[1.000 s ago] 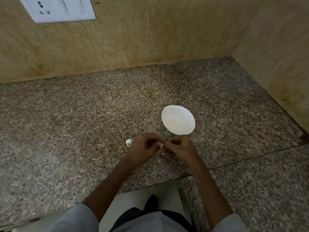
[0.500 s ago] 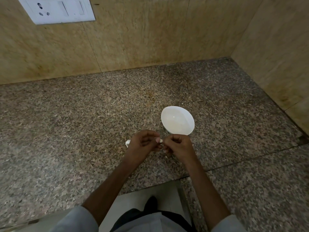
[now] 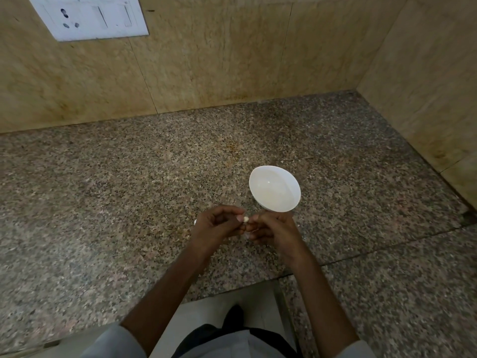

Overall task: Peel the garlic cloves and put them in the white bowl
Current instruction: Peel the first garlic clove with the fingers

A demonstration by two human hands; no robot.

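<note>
A small pale garlic clove (image 3: 246, 218) is pinched between the fingertips of both hands, just in front of the white bowl (image 3: 274, 188). My left hand (image 3: 215, 224) grips it from the left with curled fingers. My right hand (image 3: 273, 229) holds it from the right, thumb and fingers curled round it. The bowl stands upright on the granite counter and looks empty. Another white garlic piece (image 3: 195, 221) lies on the counter, mostly hidden behind my left hand.
The speckled granite counter (image 3: 129, 202) runs back to a tan tiled wall, with a second wall close on the right. A white switch and socket plate (image 3: 87, 16) sits high on the back wall. The counter's front edge is near my body.
Both hands stay together on the clove and have barely shifted. More of the pale clove shows between the fingertips now.
</note>
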